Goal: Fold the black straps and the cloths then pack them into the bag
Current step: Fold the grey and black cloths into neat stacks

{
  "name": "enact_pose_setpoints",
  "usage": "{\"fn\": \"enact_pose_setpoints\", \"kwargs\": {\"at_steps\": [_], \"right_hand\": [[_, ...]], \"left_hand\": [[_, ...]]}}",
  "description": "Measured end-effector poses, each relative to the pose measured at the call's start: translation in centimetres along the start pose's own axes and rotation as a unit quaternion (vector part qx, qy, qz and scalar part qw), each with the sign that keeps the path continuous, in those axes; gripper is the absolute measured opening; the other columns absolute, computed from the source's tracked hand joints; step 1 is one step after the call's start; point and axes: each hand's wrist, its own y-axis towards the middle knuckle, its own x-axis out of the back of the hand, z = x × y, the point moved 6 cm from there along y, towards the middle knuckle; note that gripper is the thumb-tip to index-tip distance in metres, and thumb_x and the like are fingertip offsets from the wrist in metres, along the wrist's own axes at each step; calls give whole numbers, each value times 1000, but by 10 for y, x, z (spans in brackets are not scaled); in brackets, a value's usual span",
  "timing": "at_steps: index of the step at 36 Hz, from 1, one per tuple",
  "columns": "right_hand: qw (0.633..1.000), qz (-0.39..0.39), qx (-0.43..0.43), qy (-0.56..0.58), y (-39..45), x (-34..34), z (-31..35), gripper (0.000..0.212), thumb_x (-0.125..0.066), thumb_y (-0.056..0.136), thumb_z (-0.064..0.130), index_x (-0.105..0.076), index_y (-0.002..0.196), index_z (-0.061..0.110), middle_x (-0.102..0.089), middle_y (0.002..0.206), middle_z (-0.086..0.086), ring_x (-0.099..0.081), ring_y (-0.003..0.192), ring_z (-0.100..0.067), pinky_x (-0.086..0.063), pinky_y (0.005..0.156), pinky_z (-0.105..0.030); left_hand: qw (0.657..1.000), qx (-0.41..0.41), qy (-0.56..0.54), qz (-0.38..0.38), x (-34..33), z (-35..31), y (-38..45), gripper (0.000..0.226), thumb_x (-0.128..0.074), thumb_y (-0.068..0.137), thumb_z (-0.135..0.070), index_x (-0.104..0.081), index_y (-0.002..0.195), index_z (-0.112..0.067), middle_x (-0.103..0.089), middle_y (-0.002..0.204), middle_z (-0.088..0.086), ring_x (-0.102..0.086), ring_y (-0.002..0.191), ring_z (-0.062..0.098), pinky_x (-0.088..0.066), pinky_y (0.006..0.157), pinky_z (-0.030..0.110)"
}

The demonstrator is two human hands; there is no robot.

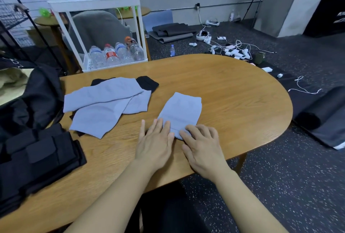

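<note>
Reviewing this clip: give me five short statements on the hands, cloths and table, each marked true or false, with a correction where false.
1. Both hands rest on the near edge of the folded blue cloth. True: left hand and right hand press it flat.
2. The unfolded blue cloths lie to the right of the folded one. False: they lie to its left.
3. Black fabric shows from under the unfolded cloths. True.
4. The right hand holds a bottle. False: the bottles stand in the white cart beyond the table.
5. The folded cloth is already packed. False: it lies on the table.
</note>
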Motion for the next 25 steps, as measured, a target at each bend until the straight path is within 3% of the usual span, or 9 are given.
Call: {"fn": "enact_pose_setpoints", "kwargs": {"at_steps": [10, 15, 18, 20, 22, 25], "right_hand": [[999, -2, 14, 32, -3, 0, 28, 33, -45, 90, 41, -63, 116, 31, -54, 106, 7, -51, 102, -22, -27, 88, -38], [994, -24, -13, 102, 3, 1, 17, 29, -46, 90, 36, -65, 111, 33, -56, 106, 12, -45, 109, -17, -24, 87, -34], [990, -49, -48, 124, 15, 4, -4, 32, -43, 91, 33, -65, 114, 31, -60, 109, 10, -44, 114, -19, -24, 90, -35], [990, -61, -69, 110, 27, 5, -21, 36, -40, 92, 33, -65, 117, 28, -62, 112, 7, -44, 115, -19, -22, 90, -34], [990, -57, -79, 99, 40, 1, -34, 37, -38, 92, 31, -66, 117, 26, -63, 113, 5, -43, 114, -19, -21, 89, -34], [992, -30, -79, 89, 58, -8, -47, 39, -35, 92, 31, -67, 114, 25, -64, 110, 4, -45, 112, -20, -25, 88, -39]], "left_hand": [[1000, -6, 14, -1, 5, 22, 18, 53, -10, 106, -39, -13, 157, -26, -8, 165, -5, -1, 151, 9, 28, 110, 44], [999, -20, 27, -23, 1, 28, 21, 75, 13, 90, -53, -11, 157, -28, -8, 164, -7, 2, 150, 8, 39, 98, 41], [998, -22, -14, -50, 2, 23, 18, 84, 17, 83, -55, -15, 156, -28, -9, 164, -7, 0, 151, 9, 30, 104, 44], [994, -20, -52, -96, 8, 12, 15, 76, 4, 90, -51, -30, 153, -24, -24, 161, -3, -19, 149, 14, 12, 110, 44], [985, -15, -85, -150, 15, -3, 11, 60, -17, 95, -42, -53, 138, -20, -51, 144, 0, -49, 131, 20, -13, 102, 41], [976, 0, -101, -193, 17, -24, 9, 47, -26, 93, -37, -63, 118, -23, -62, 118, -5, -57, 107, 19, -22, 85, 36]]}}
